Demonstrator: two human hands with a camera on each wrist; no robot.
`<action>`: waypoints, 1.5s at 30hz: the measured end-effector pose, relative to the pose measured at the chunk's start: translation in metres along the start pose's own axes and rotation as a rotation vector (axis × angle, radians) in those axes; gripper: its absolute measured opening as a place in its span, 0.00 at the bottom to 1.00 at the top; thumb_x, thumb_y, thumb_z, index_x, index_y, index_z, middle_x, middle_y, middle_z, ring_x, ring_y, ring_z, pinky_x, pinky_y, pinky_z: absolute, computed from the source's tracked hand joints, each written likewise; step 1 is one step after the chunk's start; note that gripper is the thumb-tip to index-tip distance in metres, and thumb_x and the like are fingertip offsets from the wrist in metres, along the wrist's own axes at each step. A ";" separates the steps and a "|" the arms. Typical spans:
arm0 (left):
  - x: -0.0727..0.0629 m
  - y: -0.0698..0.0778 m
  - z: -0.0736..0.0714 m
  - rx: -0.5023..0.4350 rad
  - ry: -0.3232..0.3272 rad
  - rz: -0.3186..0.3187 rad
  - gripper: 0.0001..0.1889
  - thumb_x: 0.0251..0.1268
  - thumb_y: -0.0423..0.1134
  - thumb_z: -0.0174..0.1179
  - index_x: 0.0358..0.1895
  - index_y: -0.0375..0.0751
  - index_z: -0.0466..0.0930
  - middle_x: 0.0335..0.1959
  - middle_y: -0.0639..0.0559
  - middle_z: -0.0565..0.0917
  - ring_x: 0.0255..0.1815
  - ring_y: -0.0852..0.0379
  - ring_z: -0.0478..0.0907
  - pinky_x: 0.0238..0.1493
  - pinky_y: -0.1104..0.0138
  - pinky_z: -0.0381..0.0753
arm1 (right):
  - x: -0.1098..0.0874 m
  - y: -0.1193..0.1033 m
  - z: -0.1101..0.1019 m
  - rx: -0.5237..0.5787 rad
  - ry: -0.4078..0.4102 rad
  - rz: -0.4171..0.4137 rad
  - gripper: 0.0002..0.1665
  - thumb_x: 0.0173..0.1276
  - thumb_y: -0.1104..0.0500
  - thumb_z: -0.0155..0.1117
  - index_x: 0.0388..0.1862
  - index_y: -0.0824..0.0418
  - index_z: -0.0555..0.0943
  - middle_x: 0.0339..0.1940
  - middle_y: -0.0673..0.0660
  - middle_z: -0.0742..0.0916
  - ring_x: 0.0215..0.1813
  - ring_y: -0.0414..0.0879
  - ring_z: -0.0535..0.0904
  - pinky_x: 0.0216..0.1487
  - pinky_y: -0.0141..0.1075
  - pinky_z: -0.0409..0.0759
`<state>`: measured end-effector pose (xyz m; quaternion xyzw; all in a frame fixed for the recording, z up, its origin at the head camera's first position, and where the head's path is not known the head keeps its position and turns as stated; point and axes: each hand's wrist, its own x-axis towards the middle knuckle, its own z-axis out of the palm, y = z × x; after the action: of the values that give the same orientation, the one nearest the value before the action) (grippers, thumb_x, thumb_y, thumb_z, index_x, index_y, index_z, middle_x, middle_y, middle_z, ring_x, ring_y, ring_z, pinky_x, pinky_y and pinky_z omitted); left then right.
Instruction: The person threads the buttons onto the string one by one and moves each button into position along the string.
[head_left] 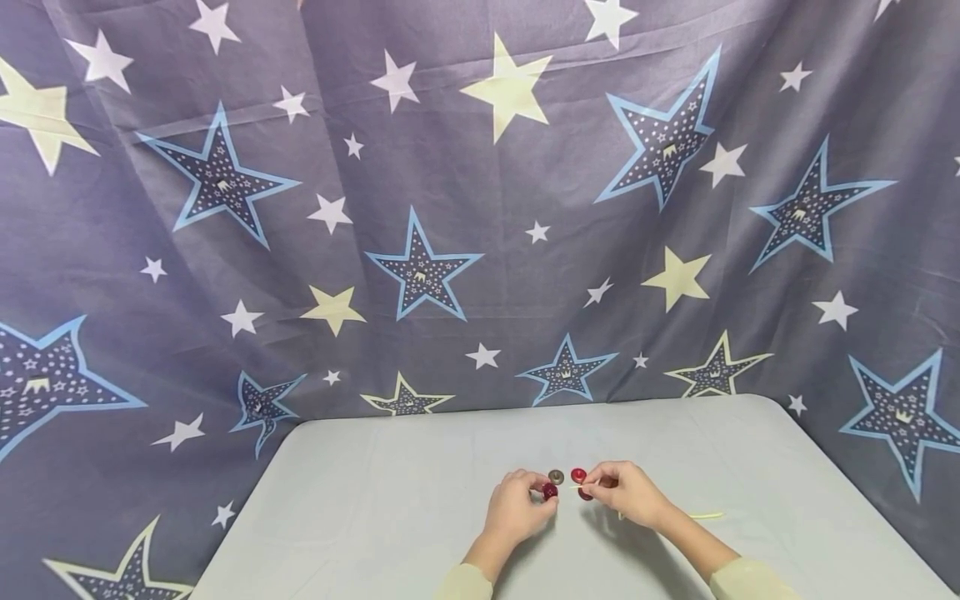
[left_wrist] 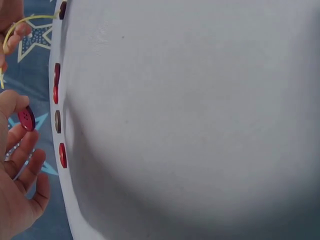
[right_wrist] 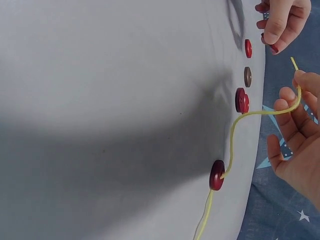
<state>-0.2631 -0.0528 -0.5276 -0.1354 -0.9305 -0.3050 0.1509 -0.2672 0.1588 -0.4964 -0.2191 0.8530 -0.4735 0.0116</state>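
My left hand pinches a dark red button between thumb and index finger, its holes showing in the left wrist view. The other fingers of that hand are loosely bent. Across from it, my right hand grips a yellow cord close to one end, and a short tip sticks out past the fingertips toward the left hand. Farther along, the cord runs through a dark red button at the tabletop, then trails away to the right. Both hands are over the table, with a small gap between them.
Near the hands lie a brown button, a bright red button and another dark red button; one more red button shows in the wrist views. They lie on a pale cloth-covered table. A star-patterned curtain hangs behind.
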 end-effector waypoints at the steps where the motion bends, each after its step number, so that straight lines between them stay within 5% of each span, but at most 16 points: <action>1: 0.000 0.000 -0.001 -0.011 0.002 0.003 0.09 0.46 0.45 0.67 0.33 0.49 0.84 0.26 0.62 0.80 0.30 0.66 0.71 0.33 0.72 0.70 | 0.000 0.000 0.000 0.001 -0.002 -0.001 0.09 0.62 0.59 0.63 0.33 0.65 0.83 0.17 0.47 0.77 0.16 0.30 0.66 0.15 0.26 0.68; 22: -0.004 -0.007 -0.007 -0.230 -0.055 -0.027 0.09 0.50 0.41 0.66 0.37 0.47 0.82 0.33 0.60 0.82 0.36 0.58 0.77 0.39 0.72 0.75 | -0.001 0.001 0.003 0.016 -0.015 0.028 0.09 0.62 0.58 0.63 0.32 0.64 0.83 0.17 0.45 0.76 0.15 0.31 0.65 0.14 0.26 0.66; 33: -0.006 -0.010 -0.001 -0.560 -0.083 -0.097 0.13 0.51 0.35 0.66 0.41 0.37 0.82 0.38 0.48 0.86 0.37 0.53 0.80 0.42 0.70 0.76 | 0.001 -0.003 0.005 0.037 -0.011 0.027 0.08 0.61 0.58 0.65 0.32 0.63 0.83 0.19 0.50 0.79 0.16 0.31 0.66 0.16 0.26 0.66; 40: -0.012 0.010 -0.026 -0.711 -0.126 -0.172 0.14 0.53 0.30 0.63 0.44 0.30 0.80 0.41 0.38 0.84 0.36 0.59 0.78 0.39 0.73 0.75 | 0.002 -0.002 0.007 0.017 -0.004 0.002 0.07 0.60 0.58 0.65 0.31 0.62 0.83 0.20 0.50 0.80 0.19 0.31 0.68 0.19 0.27 0.68; 45: -0.014 0.012 -0.029 -0.775 -0.145 -0.215 0.15 0.54 0.32 0.62 0.46 0.30 0.79 0.42 0.37 0.84 0.37 0.59 0.78 0.34 0.75 0.75 | 0.003 0.000 0.008 0.009 -0.001 -0.015 0.06 0.60 0.58 0.65 0.30 0.62 0.83 0.20 0.50 0.80 0.20 0.31 0.68 0.21 0.27 0.69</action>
<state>-0.2405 -0.0629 -0.5040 -0.1054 -0.7638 -0.6367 -0.0102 -0.2677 0.1514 -0.5000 -0.2257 0.8492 -0.4773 0.0092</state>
